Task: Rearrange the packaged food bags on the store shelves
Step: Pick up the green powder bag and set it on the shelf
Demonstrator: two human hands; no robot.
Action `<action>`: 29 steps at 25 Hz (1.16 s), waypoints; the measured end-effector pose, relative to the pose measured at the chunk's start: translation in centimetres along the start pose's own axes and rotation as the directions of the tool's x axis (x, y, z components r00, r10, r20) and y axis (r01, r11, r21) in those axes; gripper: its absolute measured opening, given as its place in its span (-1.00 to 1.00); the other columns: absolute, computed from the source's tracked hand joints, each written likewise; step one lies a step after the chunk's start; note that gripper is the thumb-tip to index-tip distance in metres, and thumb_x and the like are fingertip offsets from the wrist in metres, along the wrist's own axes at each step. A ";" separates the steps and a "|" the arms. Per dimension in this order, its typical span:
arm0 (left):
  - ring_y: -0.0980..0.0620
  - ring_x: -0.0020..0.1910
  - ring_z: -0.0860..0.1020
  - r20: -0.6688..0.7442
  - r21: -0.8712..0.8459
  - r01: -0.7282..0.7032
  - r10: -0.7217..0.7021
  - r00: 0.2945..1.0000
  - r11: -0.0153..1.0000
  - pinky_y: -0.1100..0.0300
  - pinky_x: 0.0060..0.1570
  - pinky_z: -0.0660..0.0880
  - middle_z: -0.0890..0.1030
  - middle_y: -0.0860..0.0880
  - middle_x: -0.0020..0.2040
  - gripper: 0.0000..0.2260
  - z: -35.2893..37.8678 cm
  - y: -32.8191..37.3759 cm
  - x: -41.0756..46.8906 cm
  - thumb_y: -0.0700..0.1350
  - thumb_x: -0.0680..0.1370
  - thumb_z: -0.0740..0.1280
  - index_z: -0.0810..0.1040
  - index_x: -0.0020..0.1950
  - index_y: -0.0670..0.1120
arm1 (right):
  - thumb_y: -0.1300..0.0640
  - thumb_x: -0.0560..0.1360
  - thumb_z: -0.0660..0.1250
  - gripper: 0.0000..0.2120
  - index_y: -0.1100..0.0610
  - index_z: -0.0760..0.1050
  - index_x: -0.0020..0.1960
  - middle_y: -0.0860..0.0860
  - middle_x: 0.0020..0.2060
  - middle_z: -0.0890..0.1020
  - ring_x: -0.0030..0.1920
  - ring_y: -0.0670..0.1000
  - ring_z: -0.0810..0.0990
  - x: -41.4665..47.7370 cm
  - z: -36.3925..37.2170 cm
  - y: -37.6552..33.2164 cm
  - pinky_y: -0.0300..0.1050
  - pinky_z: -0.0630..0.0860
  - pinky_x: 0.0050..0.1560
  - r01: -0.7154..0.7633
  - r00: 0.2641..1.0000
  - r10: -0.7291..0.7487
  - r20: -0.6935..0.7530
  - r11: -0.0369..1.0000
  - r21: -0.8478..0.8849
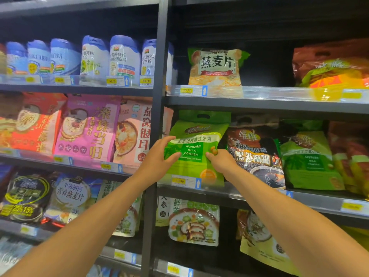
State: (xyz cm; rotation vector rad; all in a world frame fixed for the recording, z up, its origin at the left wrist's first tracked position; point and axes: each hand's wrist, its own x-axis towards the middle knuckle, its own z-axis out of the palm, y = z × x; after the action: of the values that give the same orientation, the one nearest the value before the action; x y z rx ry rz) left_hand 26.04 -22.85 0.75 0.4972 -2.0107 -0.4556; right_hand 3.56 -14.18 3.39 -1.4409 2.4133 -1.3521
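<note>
Dark metal store shelving fills our view, two bays split by an upright post (159, 108), each shelf edged with price tags. On the middle shelf (259, 196) of the right-hand bay stands the green soybean milk powder bag (196, 140), upright at the shelf's left end, close to the post and leaning a little. We have both hands on it: our left hand (157, 158) wraps its left edge, fingers curled over the front and thumb pressing near the printed panel, while our right hand (220, 160) pinches the front at its right side, fingers closed on the film. Just to the right, and touching or nearly so, sits a dark black sesame bag (257, 156), and beyond that a second green soybean bag (307, 162), tilted back, then red and yellow packs blurred at the frame's edge. Above, an oatmeal bag (216, 66) stands alone with an empty dark stretch beside it. We judge we are mid-step, either seating this bag or about to draw it out; we cannot tell which. Since the matching green bag stands apart from it with the sesame bag between, the next move likely calls for a firm two-handed lift clear of the shelf lip and price rail, keeping the soft pouch from folding or nudging its neighbour over.
</note>
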 end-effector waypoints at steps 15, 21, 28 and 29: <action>0.01 -0.33 0.58 0.228 -0.539 0.553 -0.522 0.822 0.635 0.19 -0.34 0.56 0.65 -0.33 0.05 -0.51 -2.9 2.4 -1.5 0.10 0.71 0.28 0.57 0.27 -0.35 | 0.09 0.66 0.35 -0.84 0.20 0.55 0.11 0.18 -0.04 0.68 -0.17 0.14 0.65 -3.5 -11.0 -4.6 0.09 0.64 -0.11 -0.083 0.996 0.083 0.013 0.935 0.345; -0.22 0.03 0.74 0.582 -0.616 0.690 -0.370 0.724 0.381 -0.21 0.18 0.64 0.74 -0.22 0.07 -0.26 -1.8 4.6 -2.3 0.44 0.47 0.37 0.60 0.28 -0.19 | 0.03 0.65 0.35 -0.87 0.09 0.58 0.04 0.08 -0.14 0.73 -0.23 0.07 0.70 -11.1 -13.5 -4.5 -0.05 0.58 -0.24 -0.119 0.993 0.102 0.065 0.925 0.362; -0.16 0.06 0.75 0.618 -0.707 0.682 -0.306 0.724 0.186 -0.13 0.15 0.66 0.75 -0.20 0.15 -0.51 2.8 7.2 -7.1 0.08 0.44 0.55 0.67 0.30 -0.12 | -0.01 0.63 0.37 -0.78 0.10 0.70 0.01 0.03 -0.12 0.80 -0.10 0.01 0.77 -19.4 -11.2 2.3 -0.03 0.67 0.00 -0.005 0.997 0.030 -0.070 0.944 0.330; -0.16 0.03 0.76 0.579 -0.737 0.653 -0.334 0.744 0.176 -0.13 0.08 0.69 0.76 -0.21 0.13 -0.50 4.0 7.1 -8.2 0.02 0.43 0.56 0.64 0.33 -0.13 | 0.00 0.64 0.36 -0.78 0.12 0.70 -0.02 0.00 -0.15 0.79 -0.16 -0.05 0.77 -20.6 -10.8 3.4 -0.10 0.66 -0.09 0.005 0.995 0.027 -0.092 0.943 0.333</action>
State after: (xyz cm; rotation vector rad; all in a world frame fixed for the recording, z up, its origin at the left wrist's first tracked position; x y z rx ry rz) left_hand 24.98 -12.12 -3.41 0.3404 -1.3890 -2.0897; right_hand 8.43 8.58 -0.11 -1.2994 2.1006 -1.7584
